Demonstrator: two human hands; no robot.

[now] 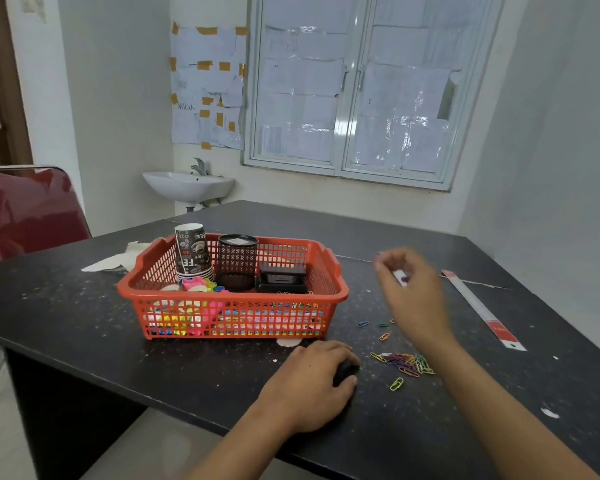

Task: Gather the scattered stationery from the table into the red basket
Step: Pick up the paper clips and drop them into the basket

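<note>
Nearest me, my left hand (312,382) rests on the dark counter (84,323), its fingers curled round a small dark thing (344,372) that I cannot identify. Just to its right, beneath my right forearm, lies a heap of coloured paper clips (404,363), with a few loose ones around it.

Further out, my right hand (409,289) is lifted above the counter and blurred. Its fingertips pinch a small white thing (399,276), too smeared to name. To the right of that hand a white ruler (482,308) with red ends lies flat.

The red basket (232,299) sits left of my right hand and beyond my left. Inside it stand stacked paper cups (192,251), a black mesh holder (237,265) and a black box (283,277), with bright coloured bits along its near side.
</note>
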